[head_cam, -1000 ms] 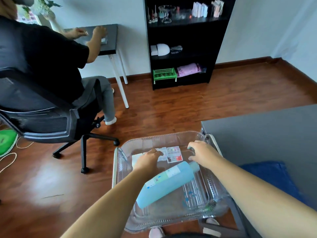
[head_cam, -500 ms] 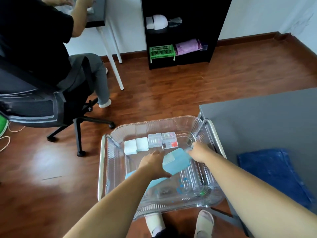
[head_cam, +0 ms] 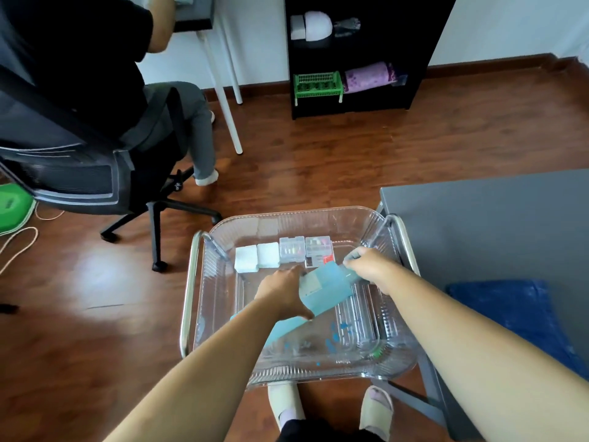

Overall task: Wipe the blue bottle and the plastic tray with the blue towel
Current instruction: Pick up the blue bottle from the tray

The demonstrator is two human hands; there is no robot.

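A light blue bottle (head_cam: 322, 293) lies tilted inside the clear plastic tray (head_cam: 395, 352), its capped end toward the far right. My left hand (head_cam: 283, 290) grips the bottle's middle from above. Around the cap end my right hand (head_cam: 371, 267) is closed. The tray rests on a metal-railed cart (head_cam: 188, 301). The blue towel (head_cam: 513, 317) lies flat on the grey table, to the right of my right forearm, touched by neither hand.
Two white blocks (head_cam: 256, 258) and two small clear boxes (head_cam: 306, 250) line the tray's far side. The grey table (head_cam: 490, 224) stands at the right. A person in an office chair (head_cam: 83, 173) sits at far left; a black shelf (head_cam: 350, 55) stands behind.
The view has dipped and moved closer. The bottle has been raised at its cap end, and my left hand has shifted along it toward its middle.
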